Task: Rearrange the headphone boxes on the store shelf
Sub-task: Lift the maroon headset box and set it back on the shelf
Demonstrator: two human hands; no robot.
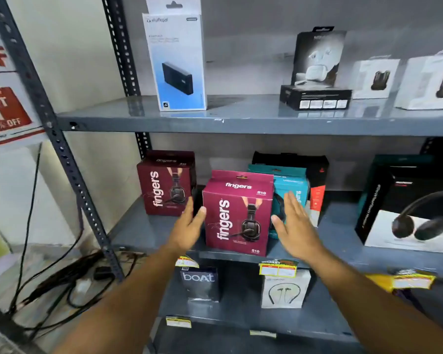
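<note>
A maroon "fingers" headphone box (237,213) stands upright at the front edge of the middle shelf (338,226). My left hand (188,222) is open at its left side, thumb touching the box's left edge. My right hand (296,223) is open, fingers spread, just off its right side, in front of a teal box (289,185). A second maroon "fingers" box (165,182) stands further back to the left. Behind the teal box is a black box (316,169) with red markings. A black-and-white headphone box (409,208) stands at the right.
The upper shelf (241,116) holds a tall blue-white box (175,62), a black earbud box (316,65) and white boxes (376,79). Below are a "boAt" box (200,283) and a white neckband box (284,292). Cables (69,274) lie on the floor at left beside the slotted rack post (69,169).
</note>
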